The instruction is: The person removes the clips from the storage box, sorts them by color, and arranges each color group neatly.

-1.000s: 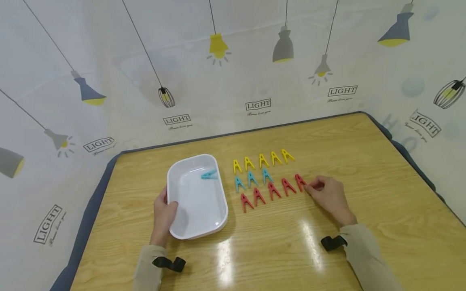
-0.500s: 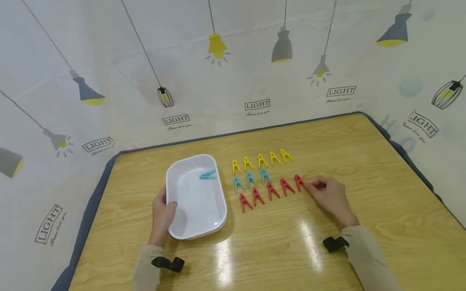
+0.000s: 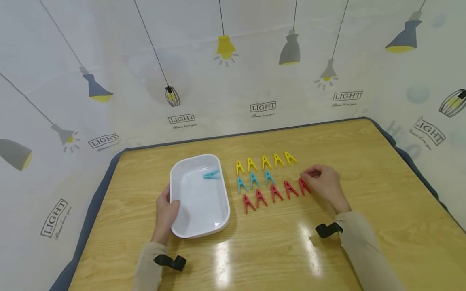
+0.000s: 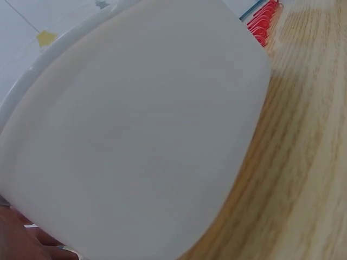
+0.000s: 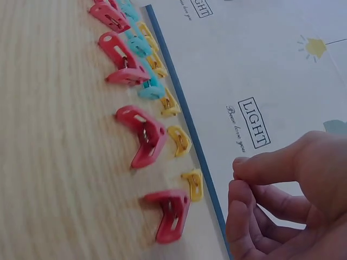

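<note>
1. Head view: the left hand (image 3: 165, 212) grips the near-left rim of a white tray (image 3: 189, 226), thumb over the edge; the tray sits left of the middle of the wooden table (image 3: 364, 145). One blue clip (image 3: 211, 175) lies in the tray near its far-right corner. Right of the tray stand three rows of clips: five yellow clips (image 3: 266, 161) towards the far edge, three blue clips (image 3: 254, 180) in the middle row, five red clips (image 3: 276, 192) nearest the person. The right hand (image 3: 324, 184) hovers at the right end of the red row, fingers curled with thumb against fingertips, holding nothing; it overlaps the last red clip (image 3: 303, 186).

2. Left wrist view: the underside of the white tray (image 4: 135, 135) fills the frame, part of the left hand (image 4: 21, 241) at the bottom corner, and red clips (image 4: 263, 19) beyond on the table.

3. Right wrist view: the right hand (image 5: 287, 206) is above the table, thumb and forefinger together, empty. The last red clip (image 5: 169, 214) lies just beside it, untouched.
</note>
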A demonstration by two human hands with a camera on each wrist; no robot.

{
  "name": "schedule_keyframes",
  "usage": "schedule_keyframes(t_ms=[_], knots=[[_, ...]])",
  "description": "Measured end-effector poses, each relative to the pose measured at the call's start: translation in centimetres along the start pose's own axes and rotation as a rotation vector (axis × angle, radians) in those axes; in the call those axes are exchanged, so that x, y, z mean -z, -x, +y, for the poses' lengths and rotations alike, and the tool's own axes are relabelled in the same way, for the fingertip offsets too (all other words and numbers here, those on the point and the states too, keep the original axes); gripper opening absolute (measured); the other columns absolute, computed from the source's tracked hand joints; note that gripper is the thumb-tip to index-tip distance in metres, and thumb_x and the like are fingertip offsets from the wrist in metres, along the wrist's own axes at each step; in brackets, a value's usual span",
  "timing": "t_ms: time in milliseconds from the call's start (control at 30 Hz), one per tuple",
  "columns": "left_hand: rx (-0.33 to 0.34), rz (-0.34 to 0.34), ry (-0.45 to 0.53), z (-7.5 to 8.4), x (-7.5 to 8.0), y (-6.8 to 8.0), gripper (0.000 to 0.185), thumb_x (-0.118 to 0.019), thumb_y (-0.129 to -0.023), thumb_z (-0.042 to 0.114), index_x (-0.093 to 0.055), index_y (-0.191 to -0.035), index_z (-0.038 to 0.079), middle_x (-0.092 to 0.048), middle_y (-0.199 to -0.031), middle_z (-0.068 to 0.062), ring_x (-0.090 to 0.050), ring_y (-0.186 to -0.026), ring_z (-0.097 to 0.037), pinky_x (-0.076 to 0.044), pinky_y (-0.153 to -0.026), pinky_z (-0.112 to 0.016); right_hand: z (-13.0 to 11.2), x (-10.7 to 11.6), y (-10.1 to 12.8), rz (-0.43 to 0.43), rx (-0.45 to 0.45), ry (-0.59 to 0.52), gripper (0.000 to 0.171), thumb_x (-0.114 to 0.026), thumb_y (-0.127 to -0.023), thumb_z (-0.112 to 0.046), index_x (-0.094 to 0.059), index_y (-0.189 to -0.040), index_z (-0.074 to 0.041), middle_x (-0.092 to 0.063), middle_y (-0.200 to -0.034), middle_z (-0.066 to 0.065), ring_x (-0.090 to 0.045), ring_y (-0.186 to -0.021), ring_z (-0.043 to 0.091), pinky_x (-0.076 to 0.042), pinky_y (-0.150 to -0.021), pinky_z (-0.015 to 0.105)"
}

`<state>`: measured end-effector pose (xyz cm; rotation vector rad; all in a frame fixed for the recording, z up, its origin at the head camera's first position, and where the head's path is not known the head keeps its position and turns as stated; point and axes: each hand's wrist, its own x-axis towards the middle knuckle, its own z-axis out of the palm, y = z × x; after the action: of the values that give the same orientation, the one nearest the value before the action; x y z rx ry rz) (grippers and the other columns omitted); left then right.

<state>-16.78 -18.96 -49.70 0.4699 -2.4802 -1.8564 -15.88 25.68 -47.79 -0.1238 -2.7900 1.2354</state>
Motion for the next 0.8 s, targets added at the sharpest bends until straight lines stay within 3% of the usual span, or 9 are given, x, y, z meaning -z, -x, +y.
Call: schedule_keyframes(t_ms=[133,300,433,600,800], knots=[[-0.012,0.002,-0.024,-0.1,0.0,0.0,0.077,-0.038,-0.077,-0.011,-0.034,-0.154,-0.006,-0.043,-0.153,-0.029,-0.046,-0.136,-0.037,-0.037,-0.118,-0.048,-0.7,-0.7,-0.9,-0.006,0.023,-0.021,0.021,-0.068,-0.095,-0.020,-0.075,-0.100,-0.001,-0.075,-0.093,0.016,-0.066,-0.079,0.017,-0.052,-0.071,0.028],[-0.053,0.012,-0.030,-0.2,-0.1,0.0,0.078,-0.038,-0.075,-0.010,-0.035,-0.153,-0.008,-0.043,-0.151,-0.033,-0.047,-0.135,-0.040,-0.039,-0.116,-0.051,-2.0,-1.7,-1.8,-0.003,0.042,-0.062,0.019,-0.067,-0.095,-0.016,-0.074,-0.100,0.002,-0.074,-0.092,0.019,-0.064,-0.073,0.012,-0.051,-0.063,0.021],[-0.089,0.036,-0.035,-0.2,-0.1,0.2,0.078,-0.038,-0.073,-0.009,-0.037,-0.151,-0.010,-0.046,-0.148,-0.035,-0.051,-0.131,-0.038,-0.044,-0.113,-0.047,-3.0,-2.7,-2.3,-0.015,0.062,-0.075,0.019,-0.067,-0.096,-0.013,-0.074,-0.101,0.004,-0.074,-0.092,0.019,-0.066,-0.075,0.016,-0.051,-0.064,0.020],[-0.045,0.005,-0.035,0.1,0.0,0.2,0.078,-0.037,-0.075,-0.012,-0.034,-0.153,-0.009,-0.042,-0.152,-0.033,-0.045,-0.137,-0.041,-0.037,-0.118,-0.051,-4.3,-3.9,-2.7,-0.018,0.094,-0.081,0.019,-0.066,-0.096,-0.014,-0.074,-0.101,0.003,-0.074,-0.092,0.018,-0.068,-0.083,0.027,-0.054,-0.073,0.029],[-0.019,-0.016,-0.044,0.2,0.1,-0.1,0.077,-0.037,-0.077,-0.013,-0.031,-0.154,-0.010,-0.039,-0.154,-0.032,-0.043,-0.139,-0.042,-0.035,-0.120,-0.051,-6.5,-5.4,-3.2,-0.042,0.099,-0.112,0.018,-0.063,-0.097,-0.015,-0.072,-0.100,0.001,-0.072,-0.093,0.018,-0.067,-0.085,0.030,-0.053,-0.076,0.034]])
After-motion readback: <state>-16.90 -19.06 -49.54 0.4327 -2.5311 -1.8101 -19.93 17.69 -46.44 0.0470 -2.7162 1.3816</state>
